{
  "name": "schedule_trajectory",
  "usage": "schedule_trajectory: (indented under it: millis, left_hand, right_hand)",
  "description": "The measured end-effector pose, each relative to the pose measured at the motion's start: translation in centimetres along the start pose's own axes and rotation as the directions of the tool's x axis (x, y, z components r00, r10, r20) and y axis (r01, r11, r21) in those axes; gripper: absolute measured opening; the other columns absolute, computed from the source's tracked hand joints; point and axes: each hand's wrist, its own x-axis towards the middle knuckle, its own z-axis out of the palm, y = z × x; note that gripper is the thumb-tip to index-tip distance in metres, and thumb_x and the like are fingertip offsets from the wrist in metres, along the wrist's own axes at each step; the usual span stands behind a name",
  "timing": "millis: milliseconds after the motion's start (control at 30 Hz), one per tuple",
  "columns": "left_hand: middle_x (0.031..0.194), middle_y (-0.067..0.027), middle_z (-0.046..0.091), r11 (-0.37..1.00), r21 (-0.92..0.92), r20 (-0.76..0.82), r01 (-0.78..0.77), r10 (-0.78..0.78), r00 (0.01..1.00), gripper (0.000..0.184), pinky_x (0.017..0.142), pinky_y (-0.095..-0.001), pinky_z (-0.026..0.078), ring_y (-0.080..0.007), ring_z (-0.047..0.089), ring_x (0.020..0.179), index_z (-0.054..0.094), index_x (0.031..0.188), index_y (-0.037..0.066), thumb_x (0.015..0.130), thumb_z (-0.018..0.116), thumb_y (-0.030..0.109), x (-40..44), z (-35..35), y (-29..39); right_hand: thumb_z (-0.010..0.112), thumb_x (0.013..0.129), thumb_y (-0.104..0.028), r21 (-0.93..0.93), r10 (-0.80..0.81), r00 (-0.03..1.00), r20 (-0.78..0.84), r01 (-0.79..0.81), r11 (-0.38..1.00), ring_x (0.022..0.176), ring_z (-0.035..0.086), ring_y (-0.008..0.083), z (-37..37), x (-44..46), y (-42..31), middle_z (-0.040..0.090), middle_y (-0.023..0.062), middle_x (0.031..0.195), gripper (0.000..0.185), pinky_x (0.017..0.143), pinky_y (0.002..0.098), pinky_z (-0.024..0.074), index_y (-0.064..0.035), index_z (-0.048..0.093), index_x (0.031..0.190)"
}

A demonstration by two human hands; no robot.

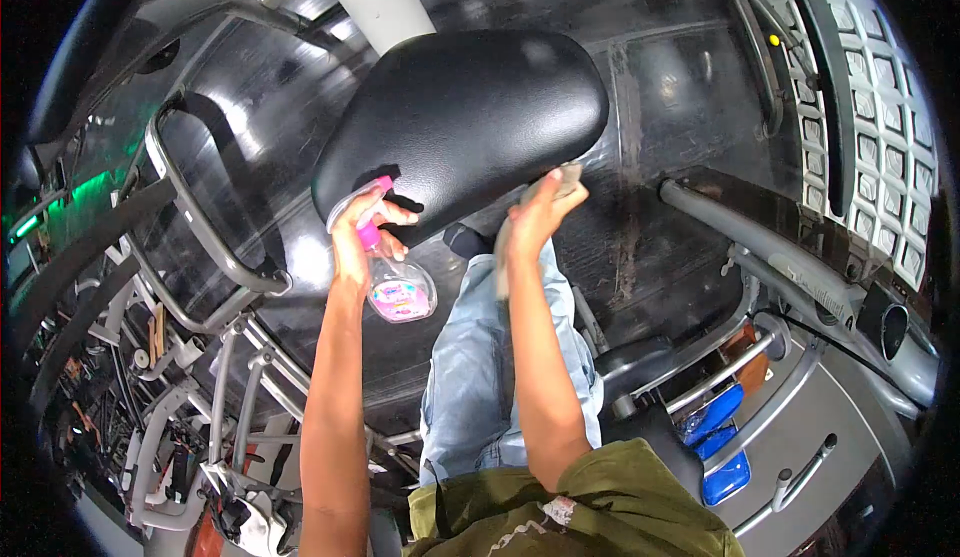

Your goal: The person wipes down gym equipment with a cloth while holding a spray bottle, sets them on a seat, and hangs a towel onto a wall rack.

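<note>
My left hand (362,229) is wrapped round the pink neck of a clear spray bottle (403,293), whose pink nozzle points over the near left part of a black padded seat (470,122). The bottle's label is pink and white. On the right, my right hand (540,215) grips a greyish cloth (507,247) at the near edge of the pad. The cloth hangs down beside my wrist. Whether it touches the pad is hard to tell.
Metal frames (190,207) of exercise machines stand at the left. A thick grey bar (740,229) runs across the right side. Blue objects (722,447) lie at the lower right. My legs are just below the pad, above a dark floor (660,117).
</note>
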Motion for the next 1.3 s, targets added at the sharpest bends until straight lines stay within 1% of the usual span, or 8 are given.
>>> schedule_trajectory:
  millis: [67,100,133,300,600,867,1133,1300]
  left_hand:
    - [0.082,-0.0222,0.069,0.993,-0.115,-0.058,-0.022,0.015,0.998,0.060,0.047,-0.0355,0.050,-0.0235,0.055,0.041,0.065,0.083,0.001,0.089,0.047,0.058,0.2,0.4,-0.1]
    - [0.080,-0.0204,0.070,0.998,-0.069,-0.048,0.010,-0.013,0.999,0.074,0.048,-0.0333,0.049,-0.0226,0.053,0.040,0.056,0.121,-0.002,0.089,0.045,0.063,0.1,0.6,0.6]
    - [0.080,-0.0204,0.070,0.997,-0.075,-0.049,0.003,-0.007,0.999,0.074,0.048,-0.0333,0.049,-0.0226,0.053,0.040,0.056,0.121,-0.002,0.089,0.045,0.063,0.2,0.7,0.6]
    - [0.074,-0.0215,0.068,0.990,-0.127,-0.061,0.067,-0.075,0.995,0.077,0.043,-0.0357,0.049,-0.0230,0.052,0.035,0.060,0.104,-0.003,0.086,0.041,0.070,0.8,0.8,0.6]
    - [0.072,-0.0194,0.065,0.967,-0.237,-0.123,0.089,-0.121,0.985,0.071,0.040,-0.0360,0.049,-0.0269,0.057,0.043,0.057,0.111,-0.002,0.089,0.042,0.064,1.6,1.4,0.6]
    - [0.071,-0.0193,0.065,0.946,-0.308,-0.122,0.102,-0.146,0.982,0.069,0.038,-0.0358,0.047,-0.0279,0.060,0.047,0.059,0.111,-0.002,0.088,0.046,0.062,1.7,1.7,0.2]
    - [0.069,-0.0158,0.065,0.932,-0.331,-0.052,0.150,-0.177,0.983,0.063,0.039,-0.0346,0.048,-0.0265,0.067,0.062,0.066,0.108,-0.001,0.090,0.050,0.058,1.6,1.4,-0.1]
    - [0.067,-0.0157,0.066,0.907,-0.384,-0.096,0.171,-0.223,0.970,0.059,0.038,-0.0335,0.048,-0.0258,0.066,0.054,0.066,0.105,-0.002,0.090,0.053,0.054,2.0,1.6,-0.3]
  right_hand:
    - [0.046,0.102,-0.043,-0.082,-0.079,0.997,-0.024,0.076,0.994,0.073,0.049,0.0193,0.2,0.0,1.4,0.048,0.0124,0.093,0.040,0.061,0.0353,0.0439,-0.0068,0.035,0.114]
    - [0.046,0.102,-0.044,-0.164,-0.154,0.987,-0.052,0.144,0.976,0.075,0.050,0.0211,0.3,-0.2,1.9,0.048,0.0136,0.092,0.041,0.064,0.0365,0.0449,-0.0061,0.035,0.113]
    - [0.045,0.103,-0.042,-0.126,-0.031,1.000,0.001,0.031,0.992,0.085,0.054,0.0269,0.7,-2.4,0.7,0.049,0.0178,0.095,0.040,0.076,0.0394,0.0454,-0.0045,0.036,0.115]
    - [0.059,0.094,-0.014,-0.381,-0.537,0.738,0.409,0.673,0.634,0.100,0.057,0.0393,-0.2,-7.6,2.9,0.049,0.0219,0.107,0.029,0.085,0.0438,0.0465,-0.0030,0.047,0.118]
    - [0.063,0.088,-0.009,-0.579,-0.485,0.804,0.345,0.589,0.564,0.100,0.058,0.0396,-1.2,-0.1,-6.0,0.054,0.0162,0.105,0.025,0.085,0.0456,0.0459,-0.0069,0.058,0.112]
    - [0.070,0.081,-0.014,-0.499,-0.197,0.572,0.796,0.804,0.323,0.096,0.060,0.0338,-0.7,-3.5,-6.6,0.057,0.0107,0.104,0.037,0.082,0.0437,0.0507,-0.0163,0.063,0.117]
    - [0.066,0.083,-0.014,-0.627,-0.407,0.651,0.640,0.749,0.212,0.092,0.062,0.0375,0.7,2.1,-10.6,0.060,0.0110,0.102,0.031,0.078,0.0453,0.0505,-0.0184,0.065,0.114]
    - [0.069,0.082,-0.018,-0.380,-0.263,0.399,0.878,0.917,0.121,0.091,0.063,0.0363,3.4,-1.7,-8.8,0.060,0.0134,0.105,0.037,0.078,0.0466,0.0529,-0.0201,0.065,0.119]
